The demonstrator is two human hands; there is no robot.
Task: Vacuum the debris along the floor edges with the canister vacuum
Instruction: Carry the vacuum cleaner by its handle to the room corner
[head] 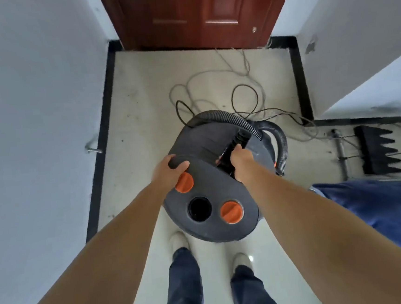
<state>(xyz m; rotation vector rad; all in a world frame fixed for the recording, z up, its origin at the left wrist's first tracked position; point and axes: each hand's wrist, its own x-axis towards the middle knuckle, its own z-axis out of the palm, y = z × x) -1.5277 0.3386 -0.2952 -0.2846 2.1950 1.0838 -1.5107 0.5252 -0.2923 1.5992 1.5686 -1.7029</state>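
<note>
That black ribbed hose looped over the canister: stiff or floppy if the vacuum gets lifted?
Probably floppy: the hose is corrugated and already bends in a loose loop around the canister vacuum. It may swing or trail when the body moves. Both the left hand and the right hand grip the canister, which suggests the body is bulky, perhaps heavy.

There is one view, from the camera on my head, wide-angled and bent at the edges. It looks steeply down and forward past my bare forearms to my left hand [169, 170] and right hand [240, 159], which sit near the middle, close below me. Beyond my fingers it faces the dark red-brown wooden door [197, 14]; beneath them, nearer me, my own legs and shoes stand on the pale glossy tiled floor [140, 84].
</note>
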